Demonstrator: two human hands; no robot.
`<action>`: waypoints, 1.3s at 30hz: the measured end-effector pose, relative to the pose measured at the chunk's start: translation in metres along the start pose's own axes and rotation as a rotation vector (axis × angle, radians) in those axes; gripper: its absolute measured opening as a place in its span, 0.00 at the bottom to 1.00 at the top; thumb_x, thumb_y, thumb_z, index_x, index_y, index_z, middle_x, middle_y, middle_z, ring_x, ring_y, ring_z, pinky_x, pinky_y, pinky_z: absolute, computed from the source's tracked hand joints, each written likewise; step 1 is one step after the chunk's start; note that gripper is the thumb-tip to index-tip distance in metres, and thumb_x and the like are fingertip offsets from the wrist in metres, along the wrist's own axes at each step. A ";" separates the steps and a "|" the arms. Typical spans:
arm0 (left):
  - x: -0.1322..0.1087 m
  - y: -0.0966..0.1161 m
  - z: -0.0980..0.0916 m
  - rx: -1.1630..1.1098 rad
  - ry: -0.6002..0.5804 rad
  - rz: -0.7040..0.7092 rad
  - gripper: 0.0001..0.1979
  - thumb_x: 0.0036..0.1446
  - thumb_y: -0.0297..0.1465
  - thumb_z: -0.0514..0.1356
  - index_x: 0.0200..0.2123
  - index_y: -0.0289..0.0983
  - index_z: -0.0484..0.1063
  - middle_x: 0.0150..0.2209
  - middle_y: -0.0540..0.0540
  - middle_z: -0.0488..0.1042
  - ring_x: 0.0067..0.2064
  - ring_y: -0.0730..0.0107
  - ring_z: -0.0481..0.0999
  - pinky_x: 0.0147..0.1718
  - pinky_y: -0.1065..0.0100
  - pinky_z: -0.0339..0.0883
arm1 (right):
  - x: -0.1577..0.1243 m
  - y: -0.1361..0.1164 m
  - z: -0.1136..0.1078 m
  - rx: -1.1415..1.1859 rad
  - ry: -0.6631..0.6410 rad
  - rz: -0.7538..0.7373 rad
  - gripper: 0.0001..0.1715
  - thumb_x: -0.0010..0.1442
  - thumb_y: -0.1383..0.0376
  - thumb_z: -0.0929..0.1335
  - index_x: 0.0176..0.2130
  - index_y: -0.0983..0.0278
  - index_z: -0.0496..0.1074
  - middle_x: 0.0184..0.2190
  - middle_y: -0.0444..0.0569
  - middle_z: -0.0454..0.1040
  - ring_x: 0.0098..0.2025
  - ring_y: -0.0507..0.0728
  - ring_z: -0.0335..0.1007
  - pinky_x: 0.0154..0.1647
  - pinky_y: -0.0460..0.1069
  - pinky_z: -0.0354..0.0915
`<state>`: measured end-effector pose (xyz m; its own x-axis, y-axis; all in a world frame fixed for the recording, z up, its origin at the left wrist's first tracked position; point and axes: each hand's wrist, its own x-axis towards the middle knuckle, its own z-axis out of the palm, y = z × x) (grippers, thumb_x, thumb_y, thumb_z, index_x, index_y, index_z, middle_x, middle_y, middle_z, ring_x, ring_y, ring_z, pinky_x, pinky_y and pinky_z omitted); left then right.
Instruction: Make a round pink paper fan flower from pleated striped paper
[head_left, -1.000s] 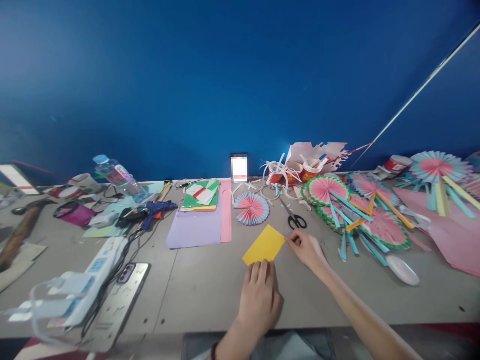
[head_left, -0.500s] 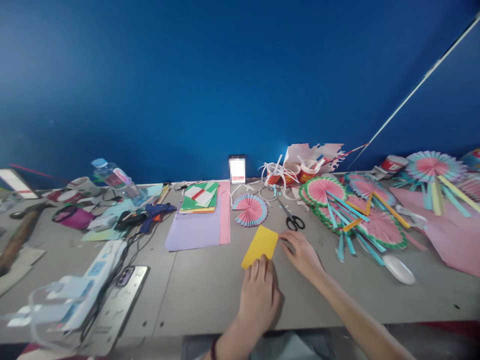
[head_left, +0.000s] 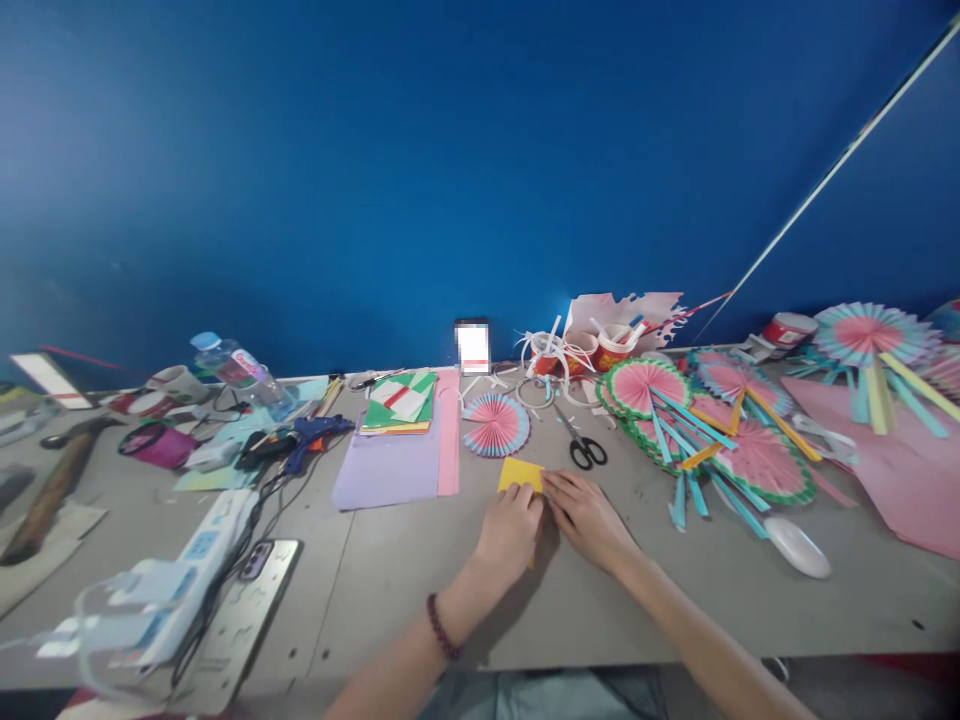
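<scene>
A yellow sheet of paper lies on the table in front of me, its near part mostly hidden beneath my hands. My left hand, a dark bead bracelet at its wrist, covers the sheet with curled fingers. Along the sheet's right edge, my right hand has its fingers drawn together on the paper. Just beyond the sheet is a pleated pink-and-blue paper fan. Black-handled scissors rest past my right hand.
To the left are stacked coloured papers, a blue glue gun, a power strip, a phone and a hammer. On the right lie several paper fans and a white computer mouse. Cups stand at the back.
The yellow paper has turned more upright in view. My left hand has moved up over it, and my right hand has shifted slightly left and closed in on its edge.
</scene>
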<state>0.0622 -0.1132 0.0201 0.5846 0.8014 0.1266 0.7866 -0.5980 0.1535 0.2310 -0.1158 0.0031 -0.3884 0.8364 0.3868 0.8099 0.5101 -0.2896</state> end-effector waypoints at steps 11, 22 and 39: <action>-0.004 -0.004 0.018 0.004 0.072 0.089 0.06 0.61 0.24 0.52 0.35 0.36 0.69 0.35 0.46 0.70 0.39 0.65 0.69 0.34 0.64 0.65 | -0.001 -0.002 0.000 -0.006 -0.054 0.041 0.23 0.61 0.72 0.60 0.53 0.64 0.71 0.53 0.53 0.73 0.53 0.61 0.67 0.51 0.58 0.67; -0.007 0.005 0.007 -0.030 0.045 0.009 0.09 0.59 0.22 0.52 0.31 0.37 0.70 0.34 0.47 0.71 0.38 0.65 0.70 0.33 0.65 0.66 | -0.001 0.000 0.002 -0.022 -0.042 0.038 0.22 0.61 0.71 0.60 0.52 0.64 0.72 0.52 0.52 0.73 0.53 0.60 0.67 0.50 0.57 0.66; -0.022 0.016 0.008 -0.049 0.015 -0.136 0.08 0.59 0.21 0.53 0.37 0.36 0.69 0.35 0.48 0.71 0.35 0.68 0.72 0.34 0.67 0.66 | 0.000 -0.003 0.000 -0.005 -0.061 0.065 0.22 0.61 0.71 0.61 0.52 0.63 0.71 0.53 0.51 0.73 0.54 0.60 0.66 0.51 0.58 0.65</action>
<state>0.0633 -0.1400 0.0114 0.4702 0.8749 0.1159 0.8474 -0.4843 0.2178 0.2286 -0.1178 0.0041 -0.3609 0.8782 0.3138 0.8364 0.4536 -0.3077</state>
